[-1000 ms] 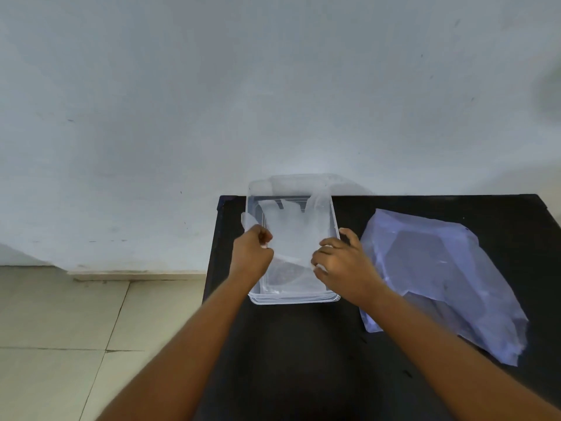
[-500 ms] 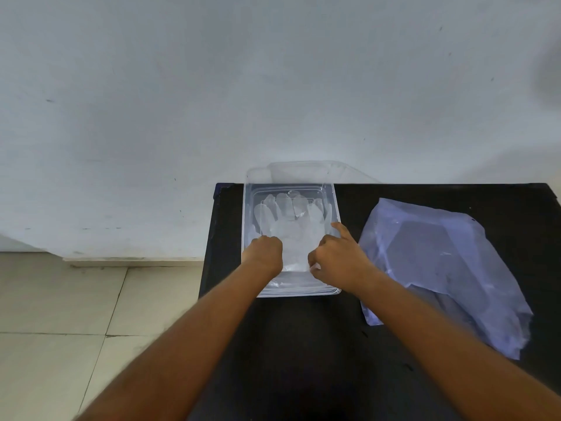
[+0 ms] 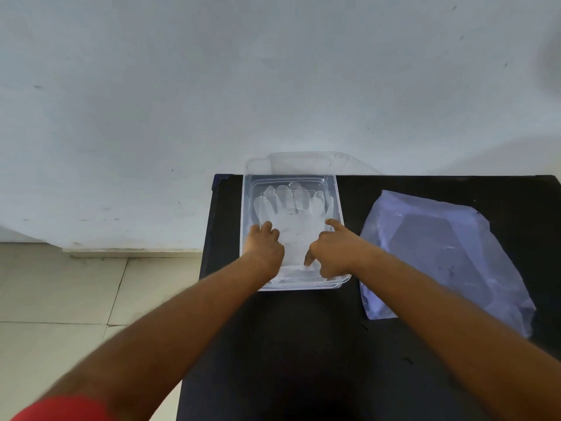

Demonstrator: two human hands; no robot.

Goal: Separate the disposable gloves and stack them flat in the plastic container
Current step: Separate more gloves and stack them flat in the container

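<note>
A clear plastic container (image 3: 339,208) sits at the far left of the black table (image 3: 303,344). A translucent disposable glove (image 3: 291,208) lies flat inside it, fingers pointing away from me. My left hand (image 3: 264,244) rests inside the container on the glove's left side, fingers curled. My right hand (image 3: 332,249) presses on the glove's right side, index finger stretched forward and thumb down. The glove's cuff end is partly hidden by both hands.
A crumpled bluish plastic bag (image 3: 440,253) lies on the table right of the container. The container's clear lid (image 3: 309,164) leans behind it against the pale wall. The table's left edge drops to a tiled floor (image 3: 60,293).
The glove, held up above the container a second ago, now lies flat inside it. Both hands have lowered into the container and moved onto the glove.
</note>
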